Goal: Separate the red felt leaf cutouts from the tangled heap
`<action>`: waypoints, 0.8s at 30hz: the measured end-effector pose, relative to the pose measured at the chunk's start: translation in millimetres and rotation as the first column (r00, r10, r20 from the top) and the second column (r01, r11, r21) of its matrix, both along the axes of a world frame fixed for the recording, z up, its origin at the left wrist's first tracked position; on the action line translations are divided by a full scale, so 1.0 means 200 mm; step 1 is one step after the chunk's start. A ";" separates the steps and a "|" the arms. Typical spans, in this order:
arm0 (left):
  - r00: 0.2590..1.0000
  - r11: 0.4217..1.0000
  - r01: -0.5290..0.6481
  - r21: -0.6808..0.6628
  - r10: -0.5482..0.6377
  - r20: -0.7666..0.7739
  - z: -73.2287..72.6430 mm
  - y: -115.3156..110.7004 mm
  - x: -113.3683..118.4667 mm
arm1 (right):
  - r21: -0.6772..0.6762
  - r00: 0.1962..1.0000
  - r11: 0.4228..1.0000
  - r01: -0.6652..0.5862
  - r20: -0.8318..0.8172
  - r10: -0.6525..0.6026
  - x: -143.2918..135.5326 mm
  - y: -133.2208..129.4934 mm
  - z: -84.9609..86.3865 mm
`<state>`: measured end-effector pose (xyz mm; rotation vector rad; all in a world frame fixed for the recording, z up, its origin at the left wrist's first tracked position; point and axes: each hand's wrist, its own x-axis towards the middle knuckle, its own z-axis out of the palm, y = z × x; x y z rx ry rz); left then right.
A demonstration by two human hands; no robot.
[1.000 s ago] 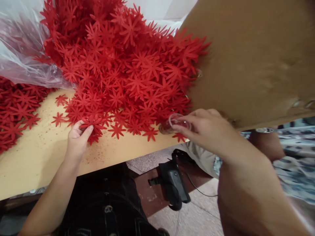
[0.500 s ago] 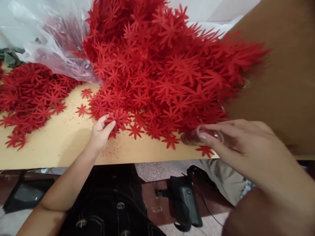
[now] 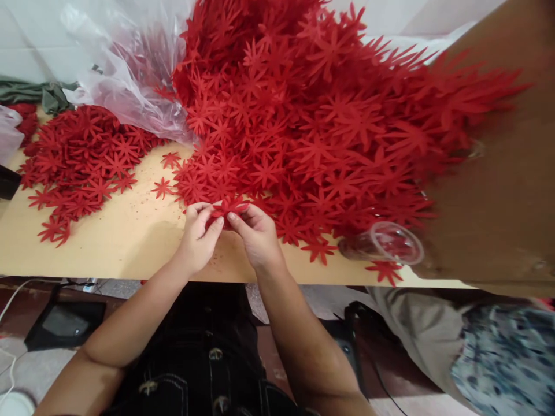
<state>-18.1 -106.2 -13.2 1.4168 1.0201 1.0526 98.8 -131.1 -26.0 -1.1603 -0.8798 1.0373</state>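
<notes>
"Since you're going by size, what comes first?"

"The pale table (image 3: pixel 99 254), running across the view, then the large heap of red flower shapes (image 3: pixel 295 110) spread over its middle and far side."

"And on the right?"

"A brown board (image 3: pixel 498 214), with the heap's petals spilling up against it. Left of the large heap is a crumpled clear plastic bag (image 3: pixel 130 75), and in front of that a smaller heap (image 3: pixel 87 156), darker red."

"What are the hands doing?"

"The left hand (image 3: pixel 199 240) is nearly closed, thumb and fingers pinching the left side of the held flower (image 3: pixel 228 207). The right hand (image 3: pixel 260 237) has its fingers curled the same way, with its thumb and fingers on the right side."

"So where exactly is that flower?"

"Between the two hands, just above the near part of the table, in front of the large heap (whether it's one layer or several, I can't tell)."

"Anything smaller around?"

"A clear cup (image 3: pixel 373 245) lies on its side at the near right, its mouth towards the board. Just beside it is a loose red flower (image 3: pixel 385 271), close to the table's edge."
</notes>
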 end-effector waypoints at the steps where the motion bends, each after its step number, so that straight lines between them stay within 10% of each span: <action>1: 1.000 1.000 0.016 -0.006 -0.016 0.010 0.00 0.00 0.00 | 0.005 0.999 0.999 0.033 0.015 -0.033 0.00 -0.01 0.00; 9: 0.951 0.963 0.225 -0.146 -0.185 0.248 0.00 0.00 0.03 | 0.032 0.988 0.995 0.095 0.120 -0.098 -0.02 -0.04 -0.01; 24: 0.994 0.992 0.103 0.076 -0.099 -0.051 -0.03 0.01 -0.01 | -0.008 0.969 0.971 0.238 0.074 -0.237 0.02 -0.03 -0.06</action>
